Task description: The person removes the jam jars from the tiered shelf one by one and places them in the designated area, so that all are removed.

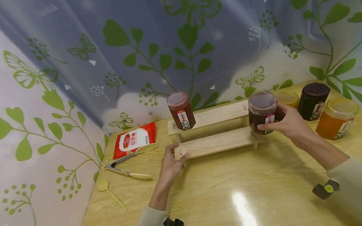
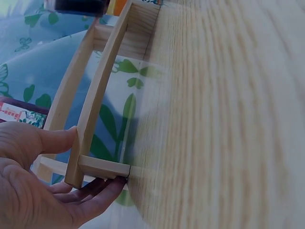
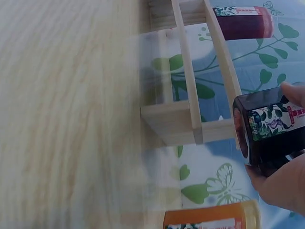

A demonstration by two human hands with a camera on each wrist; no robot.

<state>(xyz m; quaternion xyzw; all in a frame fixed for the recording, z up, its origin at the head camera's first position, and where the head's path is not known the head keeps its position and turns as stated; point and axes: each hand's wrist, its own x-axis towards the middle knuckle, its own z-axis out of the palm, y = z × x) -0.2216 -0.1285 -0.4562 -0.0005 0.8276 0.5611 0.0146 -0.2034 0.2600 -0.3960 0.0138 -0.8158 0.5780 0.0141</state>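
A two-step wooden rack (image 1: 216, 144) stands on the table. At its left end my left hand (image 1: 169, 166) grips the lower step, thumb over the front edge and fingers curled beneath, as the left wrist view shows (image 2: 35, 176). My right hand (image 1: 290, 123) holds a dark-filled jam jar (image 1: 262, 115) with a label, upright over the rack's right end. In the right wrist view the jar's base (image 3: 242, 133) is close to the step; whether they touch I cannot tell. A reddish jam jar (image 1: 182, 114) sits at the left of the upper step.
Right of the rack are a dark jar (image 1: 312, 103), an orange jar (image 1: 336, 121) and a yellow-lidded jar (image 1: 287, 98) partly behind my hand. To the left lie a red-and-white packet (image 1: 135, 140), tongs (image 1: 118, 167) and a yellow spoon (image 1: 110, 192). A patterned curtain (image 1: 169, 56) hangs behind.
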